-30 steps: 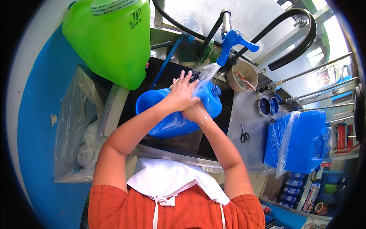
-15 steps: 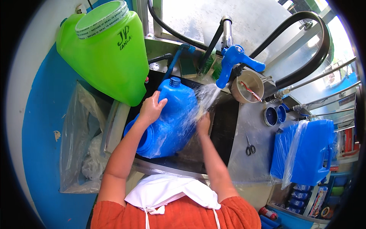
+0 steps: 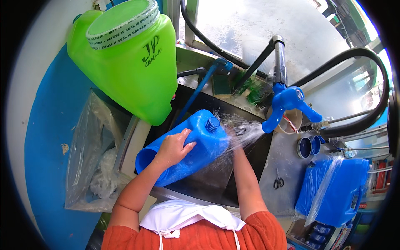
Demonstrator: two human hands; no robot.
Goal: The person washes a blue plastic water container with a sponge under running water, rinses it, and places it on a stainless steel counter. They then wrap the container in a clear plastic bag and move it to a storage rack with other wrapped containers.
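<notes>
A blue plastic jug (image 3: pixel 204 146) lies tilted over the dark sink (image 3: pixel 250 160), its ribbed cap (image 3: pixel 212 123) pointing up and to the right. My left hand (image 3: pixel 173 148) rests on the jug's upper side, fingers spread, holding it. Water sprays from the blue tap (image 3: pixel 287 102) onto the jug's neck end. My right forearm (image 3: pixel 246 183) reaches up into the spray beside the jug. The jug and the water hide my right hand.
A big green jug (image 3: pixel 129 66) stands upside down at the sink's back left. A clear plastic bag (image 3: pixel 91 158) hangs at the left. Right of the sink are scissors (image 3: pixel 278 181), two blue caps (image 3: pixel 310 146) and a plastic-wrapped blue jug (image 3: pixel 337 191). Black hoses (image 3: pixel 366 54) arch behind.
The jug has turned and sunk lower, its cap now toward the spray. My left hand slid from the neck end to the jug's side. My right hand stays in the water.
</notes>
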